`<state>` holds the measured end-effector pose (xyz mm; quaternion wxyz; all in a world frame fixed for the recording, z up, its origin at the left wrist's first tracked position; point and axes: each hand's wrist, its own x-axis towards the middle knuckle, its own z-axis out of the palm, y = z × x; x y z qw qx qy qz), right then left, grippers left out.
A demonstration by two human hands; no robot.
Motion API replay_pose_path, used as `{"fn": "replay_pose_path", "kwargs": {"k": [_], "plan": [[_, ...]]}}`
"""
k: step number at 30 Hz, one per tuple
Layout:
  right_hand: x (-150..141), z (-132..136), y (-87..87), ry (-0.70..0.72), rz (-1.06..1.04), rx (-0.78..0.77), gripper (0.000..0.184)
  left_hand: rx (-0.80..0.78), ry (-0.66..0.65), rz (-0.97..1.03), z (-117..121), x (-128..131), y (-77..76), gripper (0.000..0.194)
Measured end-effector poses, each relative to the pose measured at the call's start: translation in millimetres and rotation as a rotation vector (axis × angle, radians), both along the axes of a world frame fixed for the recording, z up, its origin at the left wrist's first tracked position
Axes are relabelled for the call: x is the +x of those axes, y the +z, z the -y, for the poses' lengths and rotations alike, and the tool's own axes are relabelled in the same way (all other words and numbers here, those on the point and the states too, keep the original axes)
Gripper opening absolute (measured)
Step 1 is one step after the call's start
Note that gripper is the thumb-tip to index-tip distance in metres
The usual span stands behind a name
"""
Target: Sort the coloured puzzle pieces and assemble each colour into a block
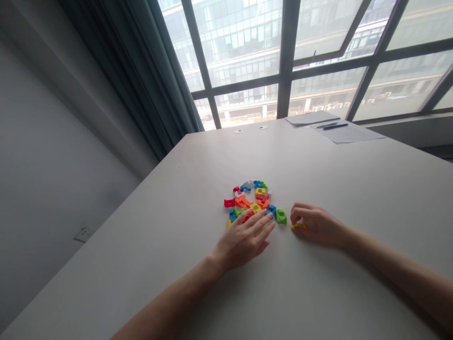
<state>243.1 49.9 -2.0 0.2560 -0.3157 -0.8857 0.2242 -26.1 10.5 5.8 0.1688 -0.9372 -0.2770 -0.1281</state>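
Small coloured plastic pieces lie in a cluster on the white table (152, 264), among them a red piece (230, 203), an orange piece (244, 202) and a blue piece (271, 210). Over the near side of the cluster rests my left hand (244, 238), its fingers stretched out flat and hiding some of the pieces. To the right, my right hand (314, 224) has its fingers curled closed round a yellow plastic piece (299, 226) at the tabletop. A green piece (281, 216) lies between the two hands, apart from the right one.
Sheets of paper (361, 134) with a dark pen (335, 126) lie at the far right of the table, by the window. A dark curtain (141, 71) hangs at the left, beside a wall with a socket (84, 234). Two round white discs (263, 127) sit near the far edge.
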Motion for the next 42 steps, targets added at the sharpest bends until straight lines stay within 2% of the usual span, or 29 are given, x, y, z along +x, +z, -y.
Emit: {"fn": "replay_pose_path", "kwargs": {"k": [2, 7, 10, 14, 17, 21, 24, 27, 31, 37, 42], "plan": [[6, -5, -0.6, -0.075, -0.015, 0.017, 0.001, -0.021, 0.002, 0.001, 4, 3, 0.1, 0.042], [18, -22, -6.9, -0.289, -0.106, 0.105, 0.010, -0.053, -0.004, -0.032, 9, 12, 4.6, 0.047], [20, -26, -9.9, -0.359, -0.164, 0.126, 0.016, -0.072, -0.001, -0.056, 8, 22, 10.1, 0.051], [21, -26, -9.4, -0.389, -0.199, 0.098, 0.024, -0.093, 0.000, -0.072, 2, 42, 14.3, 0.056], [28, -31, -8.5, -0.458, -0.254, 0.060, 0.032, -0.123, 0.065, -0.068, -7, 55, 12.2, 0.059], [43, -42, -7.8, -0.574, -0.358, -0.066, 0.043, -0.182, 0.126, -0.076, -18, 57, 6.6, 0.058], [49, -45, -5.3, -0.551, -0.330, -0.135, 0.045, -0.196, 0.130, -0.073, -23, 47, 3.8, 0.056], [47, -42, -1.9, -0.444, -0.212, -0.167, 0.046, -0.201, 0.139, -0.070, -26, 32, 2.9, 0.056], [40, -35, 0.4, -0.324, -0.023, -0.048, 0.041, -0.200, 0.178, -0.075, -29, 22, 5.2, 0.054], [39, -33, -3.4, -0.292, 0.014, 0.081, 0.028, -0.085, 0.237, 0.030, -28, 41, 4.8, 0.044], [34, -30, -7.8, -0.303, -0.017, 0.104, 0.025, 0.059, 0.176, 0.117, -23, 48, -4.3, 0.035]]}}
